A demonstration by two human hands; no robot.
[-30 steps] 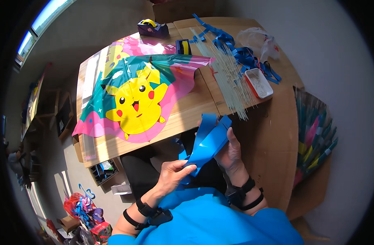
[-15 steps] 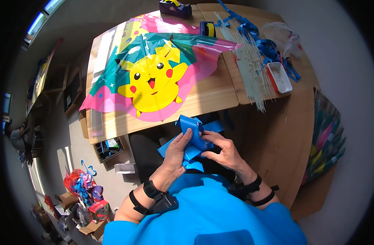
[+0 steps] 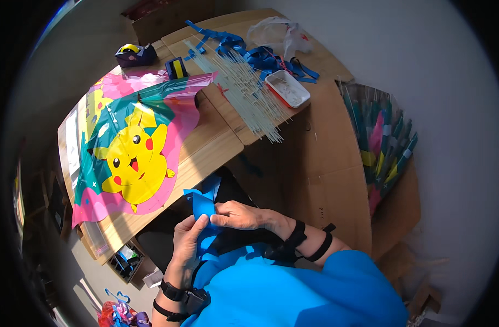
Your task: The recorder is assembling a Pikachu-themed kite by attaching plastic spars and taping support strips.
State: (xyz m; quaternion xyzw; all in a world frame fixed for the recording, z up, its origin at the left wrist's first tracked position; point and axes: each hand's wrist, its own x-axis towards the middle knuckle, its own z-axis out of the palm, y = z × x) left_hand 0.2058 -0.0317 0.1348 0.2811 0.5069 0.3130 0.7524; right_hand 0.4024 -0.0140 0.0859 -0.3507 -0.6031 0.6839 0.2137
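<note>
Over my lap I hold a blue plastic ribbon [image 3: 202,205], bunched in loose folds with short ends sticking out at the top and bottom. My left hand [image 3: 187,235] is closed on it from the lower left, thumb pressed on the strip. From the right, my right hand [image 3: 239,215] pinches the same ribbon, its thumb close to the left thumb. The fingertips behind the ribbon are hidden. Beyond my hands, on the wooden table [image 3: 214,128], lies a pink and green kite [image 3: 173,117] with a yellow cartoon figure, partly in sunlight.
Thin pale sticks [image 3: 249,98] lie at the table's right, beside a red-and-white tray [image 3: 294,92], tangled blue ribbon [image 3: 227,43] and a clear bag [image 3: 271,34]. Two tape dispensers [image 3: 136,56] stand behind the kite. Folded kites [image 3: 377,136] fill a carton at right.
My view has swung to the right, so the table appears further left. Both hands still grip the ribbon; it is now gathered narrower, and my thumbs are closer together.
</note>
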